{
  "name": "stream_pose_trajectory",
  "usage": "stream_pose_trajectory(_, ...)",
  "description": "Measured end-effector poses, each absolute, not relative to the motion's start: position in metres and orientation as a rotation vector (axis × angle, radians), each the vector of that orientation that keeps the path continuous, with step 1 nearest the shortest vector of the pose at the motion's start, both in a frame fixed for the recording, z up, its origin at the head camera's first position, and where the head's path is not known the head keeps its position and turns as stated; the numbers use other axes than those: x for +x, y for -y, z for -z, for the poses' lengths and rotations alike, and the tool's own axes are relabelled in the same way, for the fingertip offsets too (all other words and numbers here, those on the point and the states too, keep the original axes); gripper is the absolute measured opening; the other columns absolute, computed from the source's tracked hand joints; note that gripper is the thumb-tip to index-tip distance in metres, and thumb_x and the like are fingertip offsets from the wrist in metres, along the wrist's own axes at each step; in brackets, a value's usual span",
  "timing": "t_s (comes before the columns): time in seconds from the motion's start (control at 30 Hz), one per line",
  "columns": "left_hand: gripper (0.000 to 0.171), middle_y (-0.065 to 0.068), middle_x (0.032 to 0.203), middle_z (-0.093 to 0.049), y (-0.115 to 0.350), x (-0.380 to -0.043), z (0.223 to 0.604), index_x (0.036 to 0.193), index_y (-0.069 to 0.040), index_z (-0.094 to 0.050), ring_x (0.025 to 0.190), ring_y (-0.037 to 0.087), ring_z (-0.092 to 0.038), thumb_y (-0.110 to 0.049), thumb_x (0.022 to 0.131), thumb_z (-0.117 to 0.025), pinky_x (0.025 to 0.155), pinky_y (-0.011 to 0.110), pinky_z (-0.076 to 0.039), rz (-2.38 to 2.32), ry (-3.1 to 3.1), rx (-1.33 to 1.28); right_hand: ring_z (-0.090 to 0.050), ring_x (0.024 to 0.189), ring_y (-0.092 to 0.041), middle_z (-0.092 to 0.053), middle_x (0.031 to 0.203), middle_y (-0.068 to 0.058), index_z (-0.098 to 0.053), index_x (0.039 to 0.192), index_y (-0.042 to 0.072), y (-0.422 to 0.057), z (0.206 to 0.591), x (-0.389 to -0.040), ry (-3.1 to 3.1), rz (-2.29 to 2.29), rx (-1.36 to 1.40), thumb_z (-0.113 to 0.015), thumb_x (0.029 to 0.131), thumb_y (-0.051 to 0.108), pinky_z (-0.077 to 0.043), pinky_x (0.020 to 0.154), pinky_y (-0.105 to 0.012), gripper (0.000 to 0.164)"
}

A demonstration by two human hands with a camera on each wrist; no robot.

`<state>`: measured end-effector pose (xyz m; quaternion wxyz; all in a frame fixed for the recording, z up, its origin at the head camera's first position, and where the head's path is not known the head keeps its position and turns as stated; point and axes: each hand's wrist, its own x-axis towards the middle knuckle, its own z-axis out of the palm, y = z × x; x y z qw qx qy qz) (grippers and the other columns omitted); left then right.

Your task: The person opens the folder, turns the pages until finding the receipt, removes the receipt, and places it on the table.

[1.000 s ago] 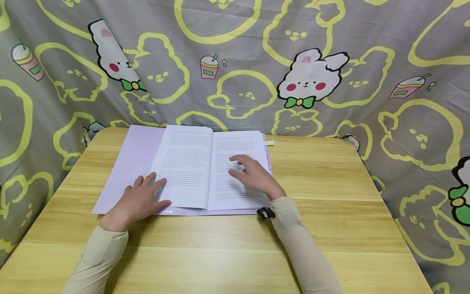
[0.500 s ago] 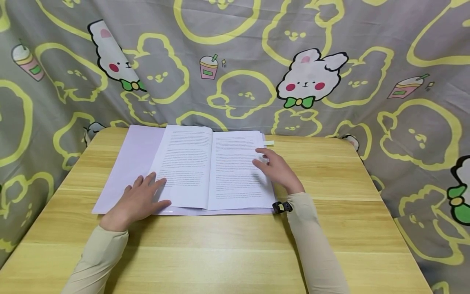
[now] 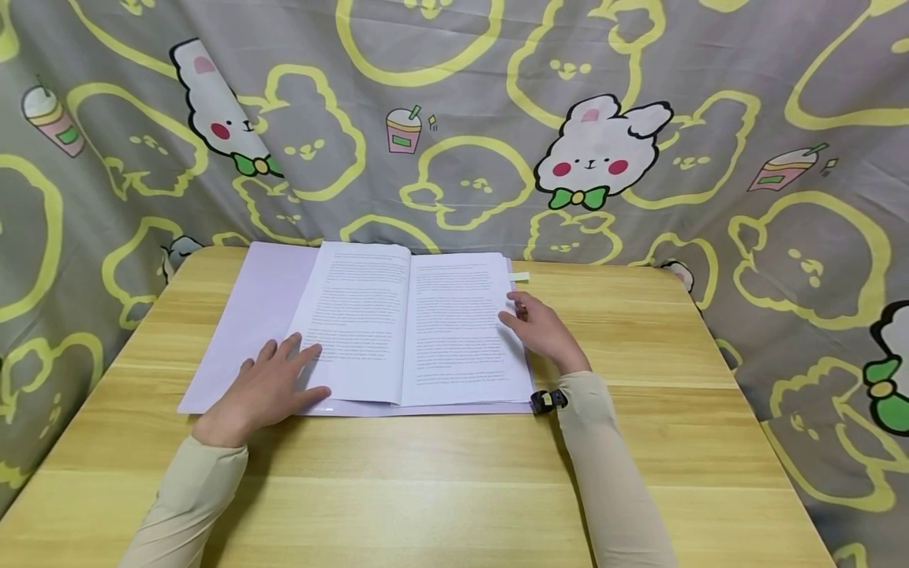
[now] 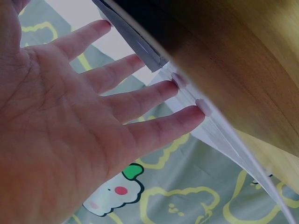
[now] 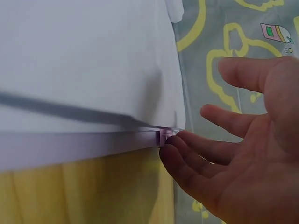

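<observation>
An open book of printed pages with a pale purple cover lies on the table. My left hand rests fingers spread on its left page and cover; in the left wrist view the fingertips touch the surface. At the book's right edge is my right hand, thumb above the page margin. In the right wrist view, the thumb stands apart from the paper, while the lower fingers reach the page edge beside a small pink tab. No page is visibly pinched.
A pale green tab sticks out from the book's upper right edge. The wooden table extends around the book. Behind and at both sides hangs a grey curtain with yellow outlines and cartoon rabbits. A black band is at the right wrist.
My right hand has moved right from over the right page to its outer edge, and its fingers have dropped toward that edge. The left hand and the book stay in place.
</observation>
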<state>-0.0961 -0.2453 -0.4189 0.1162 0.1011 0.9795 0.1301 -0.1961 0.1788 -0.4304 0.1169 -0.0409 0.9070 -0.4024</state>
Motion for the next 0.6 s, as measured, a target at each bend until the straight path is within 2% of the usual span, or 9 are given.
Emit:
stream_pose_trajectory(0.13,0.080,0.036,0.157,-0.029,0.2451,-0.0964,0.4186,0.152,-0.004,-0.047,0.138,0.067,-0.025,-0.052,0.092,-0.070,0.100,0.083,-0.026,-0.376,-2.869,0.297,-0.051,0.130,-0.034,-0.050,0.149,-0.022,-0.039,0.157,0.008,-0.1782,0.4336,-0.1971,-2.659,1.155,-0.127,-0.059,0.104,0.036,-0.040,0.111,-0.052,0.063)
stream_pose_trajectory(0.37,0.080,0.036,0.157,-0.030,0.2448,-0.0960,0.4182,0.151,-0.004,-0.047,0.138,0.067,-0.025,-0.053,0.091,-0.070,0.100,0.083,-0.026,-0.371,-2.870,0.291,-0.047,0.141,-0.036,-0.044,0.157,-0.020,-0.039,0.157,0.009,-0.1775,0.4325,-0.1969,-2.683,1.133,-0.165,-0.058,0.104,0.036,-0.037,0.116,-0.053,0.063)
stream_pose_trajectory(0.6,0.081,0.035,0.157,-0.031,0.2443,-0.0961,0.4182,0.151,-0.004,-0.048,0.137,0.068,-0.026,-0.053,0.091,-0.071,0.099,0.083,-0.027,-0.368,-2.870,0.292,-0.050,0.138,-0.036,-0.049,0.154,-0.015,-0.045,0.154,0.011,-0.1781,0.4297,-0.1966,-2.689,1.228,-0.157,-0.058,0.104,0.033,-0.043,0.112,-0.053,0.056)
